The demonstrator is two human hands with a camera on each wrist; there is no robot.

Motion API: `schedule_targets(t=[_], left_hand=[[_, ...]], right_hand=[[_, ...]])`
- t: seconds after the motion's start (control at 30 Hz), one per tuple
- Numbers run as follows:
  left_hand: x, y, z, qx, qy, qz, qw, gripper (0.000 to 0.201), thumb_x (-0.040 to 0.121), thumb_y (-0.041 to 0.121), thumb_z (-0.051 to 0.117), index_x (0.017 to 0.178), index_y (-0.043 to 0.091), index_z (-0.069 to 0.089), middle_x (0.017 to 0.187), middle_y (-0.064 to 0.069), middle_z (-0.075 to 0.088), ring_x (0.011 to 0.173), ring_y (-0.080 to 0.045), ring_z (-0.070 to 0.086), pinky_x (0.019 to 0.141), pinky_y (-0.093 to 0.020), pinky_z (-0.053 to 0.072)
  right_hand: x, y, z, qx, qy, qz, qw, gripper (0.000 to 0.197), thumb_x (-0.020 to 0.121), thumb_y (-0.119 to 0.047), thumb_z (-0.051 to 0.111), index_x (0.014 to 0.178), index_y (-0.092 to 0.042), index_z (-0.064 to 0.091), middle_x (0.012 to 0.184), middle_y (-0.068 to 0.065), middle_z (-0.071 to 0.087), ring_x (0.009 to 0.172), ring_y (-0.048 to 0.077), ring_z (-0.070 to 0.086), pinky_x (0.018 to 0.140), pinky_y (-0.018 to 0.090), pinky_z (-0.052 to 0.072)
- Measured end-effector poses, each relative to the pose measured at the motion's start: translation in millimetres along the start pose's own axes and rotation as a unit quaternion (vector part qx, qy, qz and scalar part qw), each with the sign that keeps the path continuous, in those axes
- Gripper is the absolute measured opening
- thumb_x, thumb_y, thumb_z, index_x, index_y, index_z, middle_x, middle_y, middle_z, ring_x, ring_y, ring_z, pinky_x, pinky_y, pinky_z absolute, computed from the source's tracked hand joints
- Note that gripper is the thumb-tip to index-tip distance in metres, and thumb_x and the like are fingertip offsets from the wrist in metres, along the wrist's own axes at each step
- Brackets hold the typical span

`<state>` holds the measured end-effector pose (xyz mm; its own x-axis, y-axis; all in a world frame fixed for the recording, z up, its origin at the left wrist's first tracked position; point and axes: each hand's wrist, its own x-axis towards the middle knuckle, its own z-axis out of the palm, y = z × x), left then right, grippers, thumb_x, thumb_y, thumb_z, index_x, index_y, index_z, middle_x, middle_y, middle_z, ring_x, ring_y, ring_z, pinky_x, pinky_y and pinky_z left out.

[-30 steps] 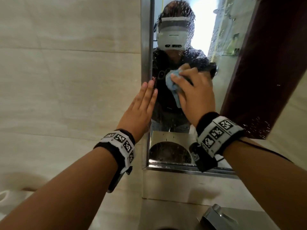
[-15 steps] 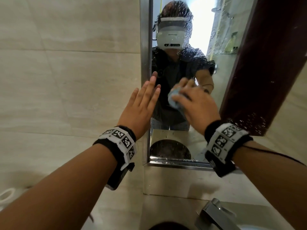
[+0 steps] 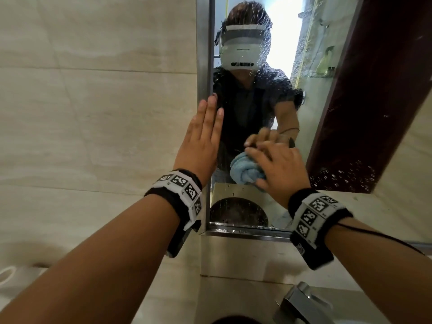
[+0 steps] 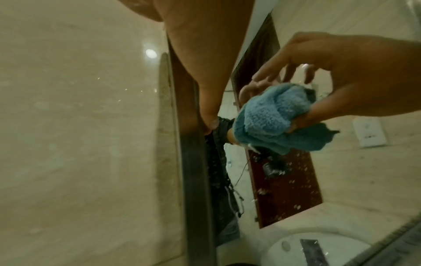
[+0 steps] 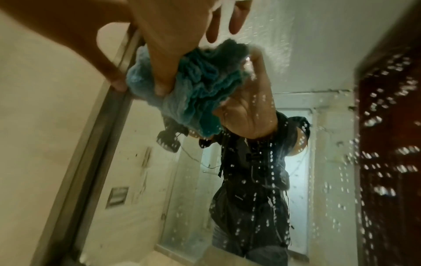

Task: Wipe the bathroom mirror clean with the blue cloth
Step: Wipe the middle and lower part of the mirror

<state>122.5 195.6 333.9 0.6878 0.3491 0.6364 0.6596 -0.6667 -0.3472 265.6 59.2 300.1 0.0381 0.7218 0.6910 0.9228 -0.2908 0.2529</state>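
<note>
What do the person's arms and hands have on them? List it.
Both forearms are bare, no sleeves. The left hand and right hand wear no gloves. Each wrist has a black band topped by a white strip printed with square black-and-white markers. A small dark camera unit hangs under each band. A thin black cable runs back along the right forearm.

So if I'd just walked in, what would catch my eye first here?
Probably the bunched, fluffy blue cloth that the right hand grips and presses against the lower part of the steel-framed wall mirror. Next, the left hand, flat with straight fingers, on the mirror's left edge. White water droplets also speckle the glass, thickest toward its right side.
</note>
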Motion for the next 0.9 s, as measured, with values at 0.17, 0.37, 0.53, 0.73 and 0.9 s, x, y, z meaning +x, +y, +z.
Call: schedule_targets(t=[0.17,0.37,0.53,0.73,0.9], left_hand=[[-23.8,18.0,-19.0,-0.155,-0.064,0.037,0.985,0.098,0.088,0.055,0.051,0.15,0.012,-0.011,0.155,-0.011,-0.025,0.143,-0.025,-0.02,0.119,-0.042,-0.001],[-37.0,41.5,-20.8,-0.333,-0.051,0.038,0.941,0.071,0.089,0.048,0.055,0.148,0.021,0.026,0.15,-0.001,0.033,0.137,-0.017,0.03,0.113,-0.033,0.025],[-26.9,57.3,-35.1,-0.523,-0.055,0.024,0.85,0.059,0.085,0.028,0.066,0.136,0.02,0.037,0.131,-0.003,0.049,0.117,-0.016,0.049,0.098,-0.028,0.042],[-21.5,45.9,-36.3,-0.462,0.012,-0.009,0.887,0.043,0.089,0.02,0.06,0.13,0.022,0.046,0.126,-0.008,0.043,0.107,-0.022,0.052,0.093,-0.029,0.047],[5.0,41.2,-42.3,-0.352,0.134,0.022,0.926,0.039,0.081,0.027,0.068,0.117,0.012,0.059,0.13,-0.013,0.04,0.115,-0.028,0.044,0.099,-0.039,0.043]], right_hand=[[-9.7,0.6,-4.5,0.052,0.013,0.044,0.998,0.045,0.067,-0.025,0.079,0.108,-0.012,0.063,0.095,0.007,0.061,0.073,0.026,0.056,0.054,0.031,0.044],[-14.8,2.6,-22.2,0.172,0.022,0.096,0.98,0.038,0.08,-0.011,0.066,0.117,-0.011,0.057,0.109,0.008,0.057,0.09,0.024,0.052,0.067,0.029,0.042],[-21.7,6.3,-43.7,0.298,0.017,0.122,0.947,0.037,0.079,-0.013,0.066,0.113,-0.013,0.051,0.107,-0.003,0.047,0.089,0.01,0.047,0.076,0.03,0.047],[-26.8,27.3,-64.0,0.13,-0.114,0.101,0.98,0.072,0.079,-0.029,0.068,0.141,-0.029,0.03,0.141,-0.003,0.031,0.122,0.019,0.041,0.097,0.035,0.043],[-9.0,42.6,-66.8,-0.01,-0.026,0.149,0.988,0.072,0.077,-0.025,0.067,0.141,-0.026,0.034,0.152,0.009,0.018,0.136,0.033,0.024,0.106,0.053,0.028]])
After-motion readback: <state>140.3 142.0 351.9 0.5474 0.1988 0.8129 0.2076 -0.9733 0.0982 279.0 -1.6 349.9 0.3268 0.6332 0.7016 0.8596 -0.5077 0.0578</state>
